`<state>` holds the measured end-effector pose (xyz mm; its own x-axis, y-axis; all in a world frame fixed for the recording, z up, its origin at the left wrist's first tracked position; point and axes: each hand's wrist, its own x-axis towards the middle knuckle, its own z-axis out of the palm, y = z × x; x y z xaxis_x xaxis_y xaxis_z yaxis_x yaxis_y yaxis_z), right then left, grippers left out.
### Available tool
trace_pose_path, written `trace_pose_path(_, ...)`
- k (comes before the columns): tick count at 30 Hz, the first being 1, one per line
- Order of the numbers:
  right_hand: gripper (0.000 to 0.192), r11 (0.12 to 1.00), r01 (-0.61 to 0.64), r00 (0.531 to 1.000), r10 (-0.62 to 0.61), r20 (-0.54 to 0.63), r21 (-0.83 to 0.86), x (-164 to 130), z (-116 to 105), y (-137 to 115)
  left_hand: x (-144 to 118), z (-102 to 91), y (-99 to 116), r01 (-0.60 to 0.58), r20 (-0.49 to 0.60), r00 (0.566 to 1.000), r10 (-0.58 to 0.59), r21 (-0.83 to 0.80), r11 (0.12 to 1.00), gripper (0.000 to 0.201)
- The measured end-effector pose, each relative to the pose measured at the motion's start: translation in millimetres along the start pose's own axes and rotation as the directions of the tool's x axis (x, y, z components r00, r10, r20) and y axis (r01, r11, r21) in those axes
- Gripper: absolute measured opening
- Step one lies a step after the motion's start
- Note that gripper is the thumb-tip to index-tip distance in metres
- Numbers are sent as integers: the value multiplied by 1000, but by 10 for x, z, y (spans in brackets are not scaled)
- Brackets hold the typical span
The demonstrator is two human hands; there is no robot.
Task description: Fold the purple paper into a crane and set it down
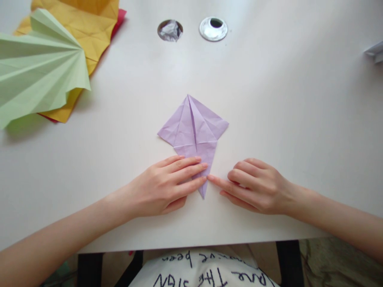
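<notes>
While I watch through the head camera, I see the lilac folded paper (203,133) lying near the middle of the white table (299,99), its sharp far tip pointing away and its narrow near tip aimed at the table's near edge. Two flaps stick out left and right of its far half, a dark slit runs from the far tip along the middle, and a pale crease crosses just beyond the left hand (166,181). I have that hand laid over the paper's tapering near part, fingers stretched out and only narrowly apart, its thumb bent under on the near side. From the right, I see the right hand (260,187) with its index finger extended to the paper's right edge, just beside the left index fingertip, while the other fingers curl in; whether they hide anything, I cannot tell. On the far left, a pale green pleated paper (44,71) overlaps a creased yellow paper (98,32), with a red sheet (119,22) peeking out below. Far across the table I make out a round hole (170,30) with crumpled silvery material in it and, just right of it, a silvery round cover (213,34) with a dark opening.
</notes>
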<state>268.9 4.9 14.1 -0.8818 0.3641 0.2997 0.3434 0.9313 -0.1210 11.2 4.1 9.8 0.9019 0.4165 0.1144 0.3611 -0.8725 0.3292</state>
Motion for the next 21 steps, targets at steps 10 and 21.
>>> trace_pose_path(10,25,1000,19,1000,-19,-12,19,10,16,-50,6,26,6,8,-64,998,-8,-5,1000,35)
trace_pose_path(21,24,976,43,999,-48,19,216,10,7,-111,7,32,-5,4,-58,998,-4,-4,1000,35)
